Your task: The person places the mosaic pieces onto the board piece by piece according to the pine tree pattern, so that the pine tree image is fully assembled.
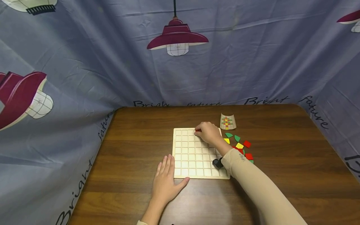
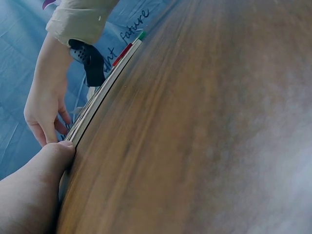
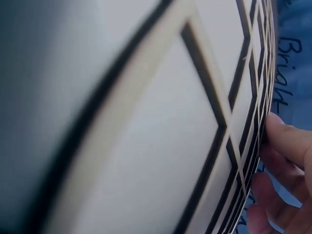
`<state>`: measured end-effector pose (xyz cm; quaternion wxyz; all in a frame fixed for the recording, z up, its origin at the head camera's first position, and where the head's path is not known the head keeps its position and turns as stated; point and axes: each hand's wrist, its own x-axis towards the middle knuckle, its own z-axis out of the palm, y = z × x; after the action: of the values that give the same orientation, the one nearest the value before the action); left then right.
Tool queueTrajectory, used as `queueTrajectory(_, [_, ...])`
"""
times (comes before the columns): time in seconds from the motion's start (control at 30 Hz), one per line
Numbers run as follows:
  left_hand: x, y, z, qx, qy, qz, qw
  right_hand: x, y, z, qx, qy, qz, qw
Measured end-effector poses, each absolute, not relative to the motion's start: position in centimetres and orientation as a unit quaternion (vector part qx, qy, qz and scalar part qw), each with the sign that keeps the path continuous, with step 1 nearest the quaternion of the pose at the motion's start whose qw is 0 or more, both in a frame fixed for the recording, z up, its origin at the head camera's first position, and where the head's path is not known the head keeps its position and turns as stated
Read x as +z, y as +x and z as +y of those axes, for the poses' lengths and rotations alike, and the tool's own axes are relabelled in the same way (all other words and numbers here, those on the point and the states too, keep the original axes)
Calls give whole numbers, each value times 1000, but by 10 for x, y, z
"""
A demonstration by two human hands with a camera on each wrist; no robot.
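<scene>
A pale grid board point(image 1: 192, 157) with square cells lies on the wooden table. Along its near left corner rests my left hand point(image 1: 166, 182), fingers straight against the left edge and thumb at the front edge. The left wrist view shows that thumb point(image 2: 58, 153) right at the board's side. My right hand point(image 1: 210, 133) reaches over the far part of the board and pinches a small red piece point(image 1: 198, 130) at the far row of cells. In the right wrist view the fingers point(image 3: 287, 141) of this hand bend at the board's far side, mostly hiding the piece.
Right of the board lie loose red point(image 1: 247, 144), yellow point(image 1: 239, 146) and green point(image 1: 237, 138) pieces, some hidden behind the right forearm. A curved pattern card point(image 1: 228, 122) stands beyond them. A black wrist camera point(image 1: 217, 163) hangs over the board. Printed curtains surround the table point(image 1: 135, 140).
</scene>
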<state>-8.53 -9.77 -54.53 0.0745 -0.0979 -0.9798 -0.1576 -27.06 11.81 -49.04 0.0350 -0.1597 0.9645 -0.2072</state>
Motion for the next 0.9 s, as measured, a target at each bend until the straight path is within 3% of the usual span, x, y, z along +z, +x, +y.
queueTrajectory(0.5, [-544,-86,-98,-158,-100,-979,85,-498,-273,124,-262,-103,958,58])
queueTrajectory(0.9, [-546,-87,-98,-153,-98,-980,77,-495,-271,124,-251,-124,958,62])
